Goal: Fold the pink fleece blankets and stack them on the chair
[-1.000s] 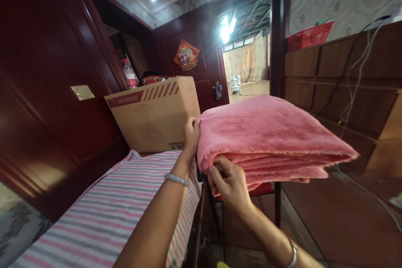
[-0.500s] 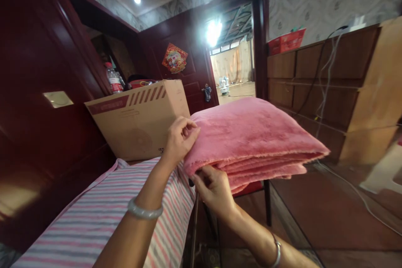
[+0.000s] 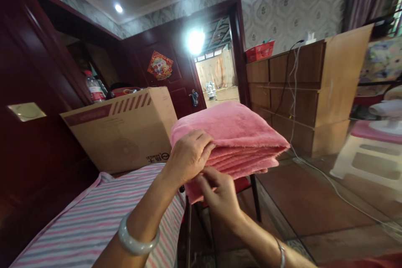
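A folded pink plush blanket (image 3: 232,125), several layers thick, rests on a chair (image 3: 243,184) with a red seat. My left hand (image 3: 191,155), with a pale bangle on its wrist, curls over the near left corner of the blanket, fingers closed on its top fold. Just below it, my right hand (image 3: 221,192) pinches the near edge of the layers, its fingertips partly hidden in the fabric. A thin bracelet circles the right wrist. The two hands almost touch.
Left of the blanket, a striped cloth (image 3: 103,217) covers a flat surface, with a large cardboard box (image 3: 122,134) at its far end. Wooden drawers (image 3: 292,88) line the right, bearing a red basket (image 3: 260,51). A stool (image 3: 373,155) and a white cable (image 3: 333,184) are on the floor.
My left hand has moved from the blanket's far left side to its near corner, beside my right hand. The view has turned right, bringing the stool into sight.
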Tool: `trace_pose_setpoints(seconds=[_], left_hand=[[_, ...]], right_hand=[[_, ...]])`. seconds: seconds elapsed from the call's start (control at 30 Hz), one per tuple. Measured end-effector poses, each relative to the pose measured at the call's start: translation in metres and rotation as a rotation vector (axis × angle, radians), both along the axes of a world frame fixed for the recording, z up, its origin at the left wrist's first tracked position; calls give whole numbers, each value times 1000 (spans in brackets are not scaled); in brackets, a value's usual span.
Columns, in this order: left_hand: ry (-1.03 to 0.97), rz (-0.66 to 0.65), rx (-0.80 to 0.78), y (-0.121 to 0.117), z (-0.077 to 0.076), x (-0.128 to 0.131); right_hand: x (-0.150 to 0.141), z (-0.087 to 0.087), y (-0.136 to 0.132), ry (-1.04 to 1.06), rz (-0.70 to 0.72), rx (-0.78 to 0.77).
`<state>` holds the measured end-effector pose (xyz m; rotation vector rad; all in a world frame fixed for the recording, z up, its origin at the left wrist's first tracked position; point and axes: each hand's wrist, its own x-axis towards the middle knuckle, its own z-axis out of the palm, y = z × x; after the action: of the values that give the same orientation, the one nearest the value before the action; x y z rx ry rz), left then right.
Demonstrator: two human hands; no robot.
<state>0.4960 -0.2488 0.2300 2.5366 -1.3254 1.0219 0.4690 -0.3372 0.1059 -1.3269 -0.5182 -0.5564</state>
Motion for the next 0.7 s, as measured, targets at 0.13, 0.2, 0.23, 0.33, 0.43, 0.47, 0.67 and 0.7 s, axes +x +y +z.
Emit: trace_pose_setpoints(seconds=[0.13,0.2,0.23,0.33,0.43,0.47,0.67,0.7], left_hand=[[13,-12,-22,1,1,-2],[8,-12,-23,0,1,-3],[9,-8,-22,0,2,-4],[36,-1,2,-1,2,-5],[69,-12,36,-2,3,-9],[82,-20,45,-2,3,-10],[159,-35,-17,1,14,2],[149,-1,-76,2,17,12]], right_hand=[[-9,-4,-35,216,34,296],[-8,-2,-46,261,46,395],[-7,0,-50,267,48,424],[-2,8,-56,277,83,439],[4,17,-57,303,117,403],[6,18,-56,312,119,394],[18,21,-43,307,49,469],[19,21,-42,299,50,477]])
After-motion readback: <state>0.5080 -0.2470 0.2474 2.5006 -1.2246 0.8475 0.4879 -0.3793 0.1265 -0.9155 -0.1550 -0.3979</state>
